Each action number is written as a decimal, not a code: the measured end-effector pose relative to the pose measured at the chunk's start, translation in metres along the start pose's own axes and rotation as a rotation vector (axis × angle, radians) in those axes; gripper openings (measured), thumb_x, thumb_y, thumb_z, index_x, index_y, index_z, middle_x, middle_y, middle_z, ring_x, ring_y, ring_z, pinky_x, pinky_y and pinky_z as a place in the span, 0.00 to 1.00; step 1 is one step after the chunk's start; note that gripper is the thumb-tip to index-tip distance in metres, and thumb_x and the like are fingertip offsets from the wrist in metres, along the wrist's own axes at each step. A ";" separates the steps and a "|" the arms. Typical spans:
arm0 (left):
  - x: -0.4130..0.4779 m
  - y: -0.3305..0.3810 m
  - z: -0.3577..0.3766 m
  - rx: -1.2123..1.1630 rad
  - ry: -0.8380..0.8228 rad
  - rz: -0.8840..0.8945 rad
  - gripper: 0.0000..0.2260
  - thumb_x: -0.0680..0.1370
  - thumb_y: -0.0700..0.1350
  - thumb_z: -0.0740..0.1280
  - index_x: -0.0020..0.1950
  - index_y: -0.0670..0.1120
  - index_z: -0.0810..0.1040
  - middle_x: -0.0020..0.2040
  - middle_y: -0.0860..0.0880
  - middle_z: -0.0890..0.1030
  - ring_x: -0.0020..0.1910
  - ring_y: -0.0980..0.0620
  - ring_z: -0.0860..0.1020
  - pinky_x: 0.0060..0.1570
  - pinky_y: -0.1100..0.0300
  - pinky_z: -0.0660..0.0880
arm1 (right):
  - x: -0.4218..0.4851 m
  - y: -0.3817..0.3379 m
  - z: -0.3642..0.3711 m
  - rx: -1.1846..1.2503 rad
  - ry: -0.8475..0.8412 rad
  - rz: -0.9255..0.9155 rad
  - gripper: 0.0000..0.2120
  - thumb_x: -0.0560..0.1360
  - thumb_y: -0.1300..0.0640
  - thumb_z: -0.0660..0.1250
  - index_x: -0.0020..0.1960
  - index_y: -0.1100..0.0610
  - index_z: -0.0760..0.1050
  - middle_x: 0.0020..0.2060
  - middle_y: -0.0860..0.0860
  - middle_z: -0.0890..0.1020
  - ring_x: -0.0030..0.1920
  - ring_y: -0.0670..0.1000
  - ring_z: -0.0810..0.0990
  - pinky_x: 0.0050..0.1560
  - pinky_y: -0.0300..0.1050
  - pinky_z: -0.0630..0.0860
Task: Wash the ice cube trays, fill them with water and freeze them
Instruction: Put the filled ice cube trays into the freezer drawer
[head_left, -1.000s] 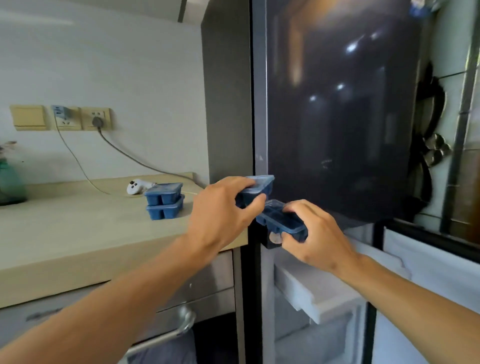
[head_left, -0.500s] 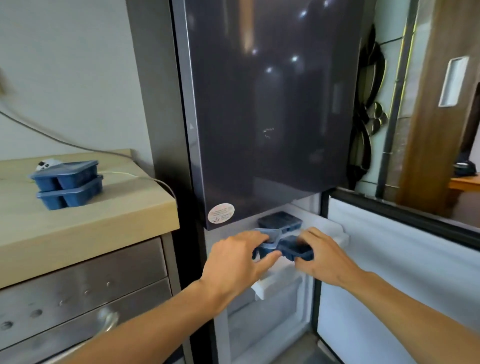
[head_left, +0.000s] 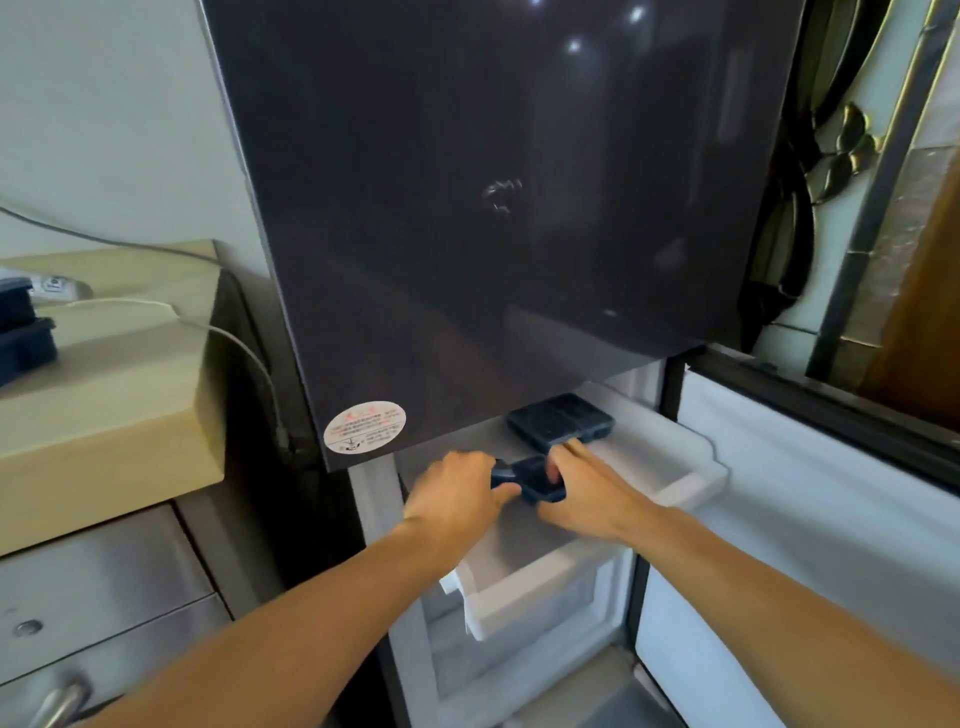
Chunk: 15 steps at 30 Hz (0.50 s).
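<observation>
Since the earlier frame, our tray has dropped into the freezer drawer, near its front edge, just before the other tray. Left grip and right grip both clamp it. We should keep it level and set it down flat.

**Colours at the open freezer drawer**

Upper refrigerator door: glossy black-grey, plain, dotted with white light reflections. Round sticker: white with red and dark print. Front ice cube tray and rear ice cube tray: both dark blue, unpatterned. Freezer drawer: white. Inner face of lower door: white. Countertop: pale beige. 2 stacked trays at the left edge: dark blue. Cabinet fronts: brushed silver-grey. Wall: pale greenish white. Cable: white.
</observation>
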<state>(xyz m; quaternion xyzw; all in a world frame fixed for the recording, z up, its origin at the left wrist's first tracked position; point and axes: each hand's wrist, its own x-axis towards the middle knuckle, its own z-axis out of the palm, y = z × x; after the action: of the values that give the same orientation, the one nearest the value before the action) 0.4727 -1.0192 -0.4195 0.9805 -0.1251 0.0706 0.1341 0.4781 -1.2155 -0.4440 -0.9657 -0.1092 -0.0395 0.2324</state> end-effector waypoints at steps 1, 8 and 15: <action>0.007 0.002 0.004 0.008 -0.018 -0.013 0.14 0.79 0.59 0.68 0.58 0.51 0.81 0.52 0.46 0.83 0.52 0.42 0.81 0.48 0.53 0.78 | 0.007 0.001 0.002 -0.006 -0.018 -0.002 0.17 0.66 0.45 0.70 0.40 0.47 0.61 0.46 0.48 0.69 0.37 0.48 0.70 0.32 0.43 0.61; 0.025 0.006 0.025 0.155 -0.261 -0.069 0.17 0.82 0.54 0.64 0.66 0.45 0.76 0.63 0.41 0.78 0.61 0.39 0.78 0.57 0.49 0.75 | 0.035 0.009 0.008 -0.189 -0.060 -0.089 0.15 0.77 0.49 0.72 0.56 0.58 0.75 0.60 0.57 0.72 0.58 0.62 0.75 0.57 0.55 0.75; 0.034 0.007 0.026 0.233 -0.282 -0.069 0.20 0.83 0.52 0.61 0.72 0.46 0.68 0.68 0.43 0.75 0.65 0.40 0.75 0.58 0.48 0.73 | 0.021 0.016 0.005 -0.170 -0.019 -0.094 0.07 0.77 0.50 0.69 0.47 0.50 0.71 0.49 0.53 0.75 0.49 0.57 0.75 0.45 0.49 0.73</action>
<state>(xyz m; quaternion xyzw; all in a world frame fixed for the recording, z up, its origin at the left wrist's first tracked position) 0.5062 -1.0404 -0.4371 0.9933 -0.0997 -0.0583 0.0031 0.5019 -1.2231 -0.4523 -0.9761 -0.1531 -0.0501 0.1462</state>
